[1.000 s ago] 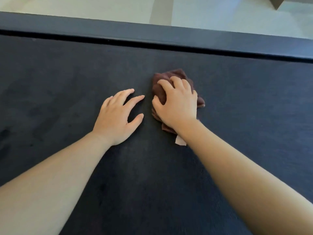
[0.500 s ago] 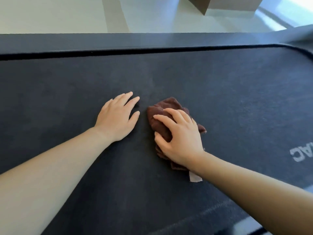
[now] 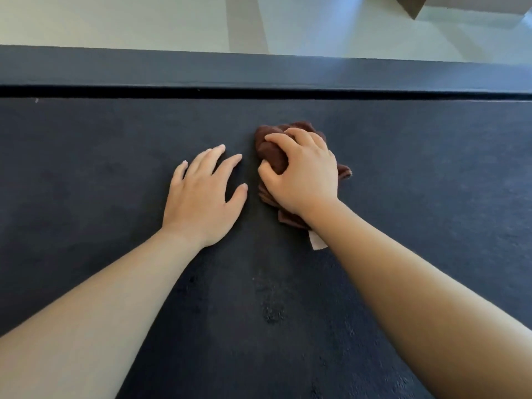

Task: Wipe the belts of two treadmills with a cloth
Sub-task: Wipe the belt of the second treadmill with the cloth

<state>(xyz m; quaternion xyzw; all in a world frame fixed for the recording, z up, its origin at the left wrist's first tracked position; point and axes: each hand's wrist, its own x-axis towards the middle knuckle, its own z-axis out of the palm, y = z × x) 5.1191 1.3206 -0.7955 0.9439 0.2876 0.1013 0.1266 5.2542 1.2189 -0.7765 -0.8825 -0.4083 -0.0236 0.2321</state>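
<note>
1. Right hand (image 3: 302,174) grasps cloth (image 3: 272,156): fingers curled over the bunched brown fabric, thumb pinching its left side, palm pressing it onto belt (image 3: 431,197).
2. Left hand (image 3: 204,197) released: fingers straight and spread, flat on belt just left of cloth, not touching it.
3. Cloth sits mid-belt, nearer the far rail (image 3: 259,70) than the person, apart from the rail.
4. Step (judged): mid-wipe on one belt. Second treadmill not in view, so overall progress cannot be told.
5. Next move (judged): needs downward pressure and a sliding stroke, left hand as brace. Dark specks (image 3: 270,312) between the forearms look due for a pass.
6. Cloth long axis runs away from the person; white tag (image 3: 316,243) end points back. Belt long axis runs left–right, parallel to rail.
</note>
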